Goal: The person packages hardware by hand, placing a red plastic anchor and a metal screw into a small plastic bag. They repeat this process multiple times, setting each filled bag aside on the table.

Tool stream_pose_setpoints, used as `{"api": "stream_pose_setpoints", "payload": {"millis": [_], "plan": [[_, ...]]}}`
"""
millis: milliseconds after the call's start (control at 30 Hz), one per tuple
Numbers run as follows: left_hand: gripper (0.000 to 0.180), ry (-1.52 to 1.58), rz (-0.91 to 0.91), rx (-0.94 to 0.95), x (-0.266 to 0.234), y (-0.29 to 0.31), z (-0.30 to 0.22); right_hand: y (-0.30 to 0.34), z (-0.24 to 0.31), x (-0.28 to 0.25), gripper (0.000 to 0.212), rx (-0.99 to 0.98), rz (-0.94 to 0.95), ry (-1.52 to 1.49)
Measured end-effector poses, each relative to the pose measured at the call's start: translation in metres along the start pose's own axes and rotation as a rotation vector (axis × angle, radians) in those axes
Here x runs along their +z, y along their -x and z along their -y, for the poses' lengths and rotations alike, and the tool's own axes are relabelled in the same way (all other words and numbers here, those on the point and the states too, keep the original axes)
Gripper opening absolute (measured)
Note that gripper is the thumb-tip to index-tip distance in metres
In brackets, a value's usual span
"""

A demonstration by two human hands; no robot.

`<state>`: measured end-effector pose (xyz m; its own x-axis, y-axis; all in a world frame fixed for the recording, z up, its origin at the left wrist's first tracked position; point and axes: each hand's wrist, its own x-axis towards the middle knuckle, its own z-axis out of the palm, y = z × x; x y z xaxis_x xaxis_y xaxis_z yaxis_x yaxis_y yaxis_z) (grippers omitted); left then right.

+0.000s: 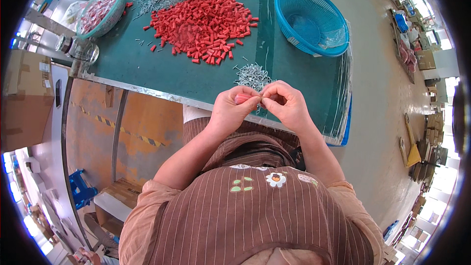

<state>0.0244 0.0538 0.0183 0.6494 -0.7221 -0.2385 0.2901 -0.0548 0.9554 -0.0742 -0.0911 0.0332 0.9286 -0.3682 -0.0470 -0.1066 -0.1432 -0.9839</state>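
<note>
One green worktop (pixel 306 76), laid at 12 o'clock. One blue basket (pixel 300 17), placed on it at 1 o'clock. One heap of red caps (pixel 201 27), piled at 11 o'clock. One left hand (pixel 229 111), grip curled. One right hand (pixel 290 111), grip pressed together against the left fingertips; anything pinched cannot be told. One pile of metal pins (pixel 251 74), set just beyond, at 12 o'clock. One red cap (pixel 241 98), held in the left grip above the near edge.
</note>
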Motion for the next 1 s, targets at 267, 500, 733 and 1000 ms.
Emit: {"api": "stream_pose_setpoints", "payload": {"millis": [267,500,733,1000], "plan": [[0.016,0.340,0.105,-0.285,-0.003,-0.003,-0.003,0.030,0.009,-0.095,0.002,-0.006,-0.366,0.267],[0.025,0.667,0.215,-0.442,-0.004,-0.009,-0.006,0.083,0.001,-0.209,0.013,0.157,-0.913,0.976],[0.036,0.641,0.214,-0.418,0.006,-0.007,-0.004,0.048,0.019,-0.089,0.019,-0.044,-0.374,0.618],[0.039,0.498,0.152,-0.321,0.005,-0.001,0.003,0.016,0.013,-0.003,0.020,-0.028,-0.033,0.204]]}}
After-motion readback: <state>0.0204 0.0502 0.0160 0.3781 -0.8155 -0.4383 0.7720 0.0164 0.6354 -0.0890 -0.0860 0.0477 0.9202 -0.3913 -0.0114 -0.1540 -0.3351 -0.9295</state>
